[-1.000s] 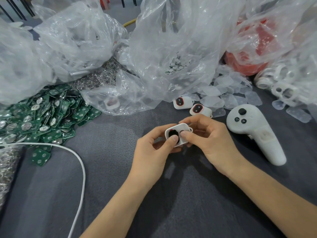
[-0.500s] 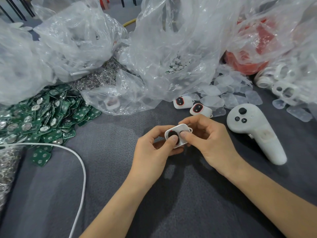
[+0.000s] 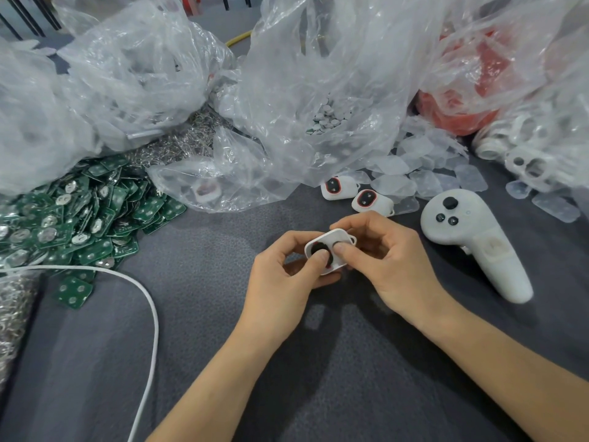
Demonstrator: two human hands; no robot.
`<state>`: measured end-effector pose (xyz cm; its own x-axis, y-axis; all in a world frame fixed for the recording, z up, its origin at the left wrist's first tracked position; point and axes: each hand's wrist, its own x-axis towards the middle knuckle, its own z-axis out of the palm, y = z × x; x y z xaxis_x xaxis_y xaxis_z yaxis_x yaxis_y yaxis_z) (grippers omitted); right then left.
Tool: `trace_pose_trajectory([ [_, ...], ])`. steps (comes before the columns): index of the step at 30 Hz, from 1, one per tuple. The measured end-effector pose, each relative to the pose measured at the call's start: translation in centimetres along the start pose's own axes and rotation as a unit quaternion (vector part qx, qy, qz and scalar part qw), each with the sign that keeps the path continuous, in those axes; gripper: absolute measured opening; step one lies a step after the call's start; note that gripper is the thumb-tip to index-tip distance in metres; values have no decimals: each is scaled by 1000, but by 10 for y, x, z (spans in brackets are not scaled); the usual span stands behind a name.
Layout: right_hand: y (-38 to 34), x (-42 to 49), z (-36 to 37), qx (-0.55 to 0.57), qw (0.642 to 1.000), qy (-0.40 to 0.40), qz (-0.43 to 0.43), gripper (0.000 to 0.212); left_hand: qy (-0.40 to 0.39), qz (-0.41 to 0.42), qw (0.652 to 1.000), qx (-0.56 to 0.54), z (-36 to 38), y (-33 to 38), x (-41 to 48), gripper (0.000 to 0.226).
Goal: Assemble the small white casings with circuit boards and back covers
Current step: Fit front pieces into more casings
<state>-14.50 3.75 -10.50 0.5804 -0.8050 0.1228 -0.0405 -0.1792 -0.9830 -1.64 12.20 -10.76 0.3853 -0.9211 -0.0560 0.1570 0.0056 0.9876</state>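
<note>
The green circuit-board pile (image 3: 79, 218) and the white controller (image 3: 471, 237) lie unmoved. Left hand (image 3: 280, 282) and right hand (image 3: 389, 266) still pinch the small white casing (image 3: 334, 242) above the grey cloth (image 3: 191, 346), with both thumbs pressed on its face and hardly shifted.

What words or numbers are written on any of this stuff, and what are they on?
No text here can be read.
Green circuit boards: any print is too small to read.
White controller: any marks on its buttons are too blurred to read.
White casing, held over the table: no print shows.
</note>
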Motion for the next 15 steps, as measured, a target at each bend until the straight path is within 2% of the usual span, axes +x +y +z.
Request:
trace_pose_trajectory([
  [11,-2,1,1,2,1000,2,-7,19,2,7,1000,8,1,-1,-1,15],
  [15,0,3,1,3,1000,0,-5,21,14,16,1000,21,3,-2,-2,21],
])
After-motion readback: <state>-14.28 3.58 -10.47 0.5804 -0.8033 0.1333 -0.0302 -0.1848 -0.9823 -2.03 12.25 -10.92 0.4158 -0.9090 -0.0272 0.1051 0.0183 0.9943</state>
